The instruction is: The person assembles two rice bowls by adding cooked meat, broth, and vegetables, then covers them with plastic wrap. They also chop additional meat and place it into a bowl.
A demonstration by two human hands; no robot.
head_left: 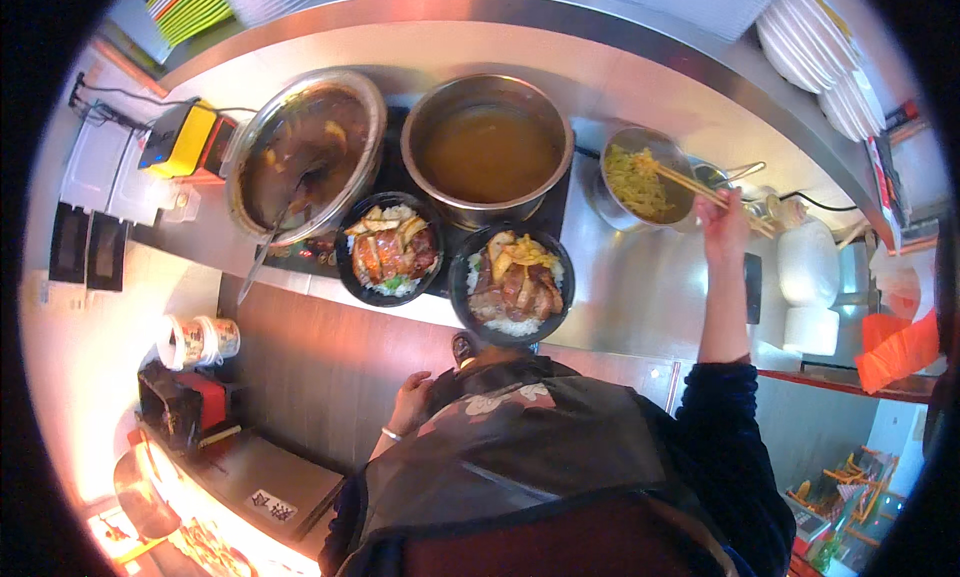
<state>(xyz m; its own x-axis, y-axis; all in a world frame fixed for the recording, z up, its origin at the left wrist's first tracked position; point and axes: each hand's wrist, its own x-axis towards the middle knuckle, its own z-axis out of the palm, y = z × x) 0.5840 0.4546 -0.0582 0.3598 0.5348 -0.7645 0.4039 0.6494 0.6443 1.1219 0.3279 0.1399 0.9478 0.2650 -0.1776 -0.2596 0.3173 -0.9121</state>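
My right hand [722, 222] grips a pair of wooden chopsticks [690, 185]. Their tips reach into a metal bowl [612, 209] of shredded yellow-green vegetables [640, 182]. Two black bowls stand side by side at the counter's near edge. The left black bowl [382, 301] has rice topped with sliced meat, pale slices and some greens. In the right black bowl [457, 289] are rice, sliced meat and yellowish shreds. Low beside my apron, my left hand [408, 405] shows loosely bent fingers, with nothing visible in them.
A pot of dark broth [376, 127] with a ladle [262, 262] leaning out stands at left. Beside it is a steel pot [411, 137] of brownish liquid. Above the counter runs a steel shelf [500, 17] with stacked white containers. White tubs [810, 267] sit at right.
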